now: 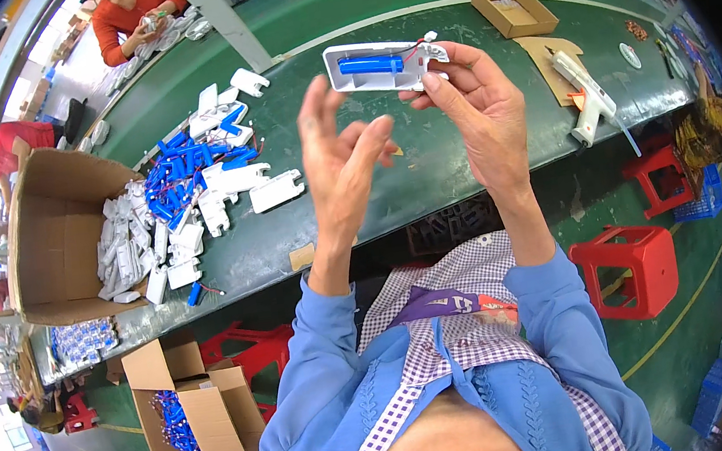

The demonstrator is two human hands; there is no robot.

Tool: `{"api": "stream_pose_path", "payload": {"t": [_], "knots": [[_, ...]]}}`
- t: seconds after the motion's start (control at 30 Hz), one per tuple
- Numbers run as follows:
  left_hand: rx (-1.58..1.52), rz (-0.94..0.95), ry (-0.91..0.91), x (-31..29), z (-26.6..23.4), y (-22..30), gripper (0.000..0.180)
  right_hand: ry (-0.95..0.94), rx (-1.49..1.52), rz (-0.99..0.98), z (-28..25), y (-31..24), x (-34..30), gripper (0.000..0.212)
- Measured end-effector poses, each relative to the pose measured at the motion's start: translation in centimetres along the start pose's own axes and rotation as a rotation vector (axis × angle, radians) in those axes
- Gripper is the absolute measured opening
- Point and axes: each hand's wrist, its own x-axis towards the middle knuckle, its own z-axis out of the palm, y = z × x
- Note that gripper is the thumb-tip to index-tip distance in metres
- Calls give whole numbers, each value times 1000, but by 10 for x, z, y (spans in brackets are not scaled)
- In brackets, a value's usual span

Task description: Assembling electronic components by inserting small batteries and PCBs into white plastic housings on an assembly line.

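Observation:
A white plastic housing half [348, 83] is held up over the bench by my right hand [481, 102], thumb and fingers pinching its right end. Inside it lies a blue cylindrical battery [370, 65] with thin wires running to a small white connector near my fingertips. My left hand [338, 152] hovers just below and left of the housing, fingers apart and holding nothing. To the left, blue batteries [178, 167] with red wires lie heaped among white housings [276, 191]. More white housings spill out of a cardboard box [56, 236] tipped on its side.
A white glue gun [584, 99] lies on cardboard at the right, near a small open carton [515, 13]. Red stools [627, 274] stand below the green bench [263, 237]. An open carton of blue batteries [195, 417] sits lower left. Across the bench, a person in orange [129, 24] handles parts.

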Motion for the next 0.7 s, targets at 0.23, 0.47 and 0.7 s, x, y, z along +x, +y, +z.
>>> {"api": "stream_pose_path", "payload": {"t": [0.23,0.47,0.7], "knots": [[-23,-48,13,6,7,0,15,27,-92,-14,10,-7,4,28],[135,-42,25,-2,-16,-35,13,105,60,-114,3,2,32,28],[318,-1,-127,7,-13,-86,18,158,103,-121,0,12,66,31]]}}
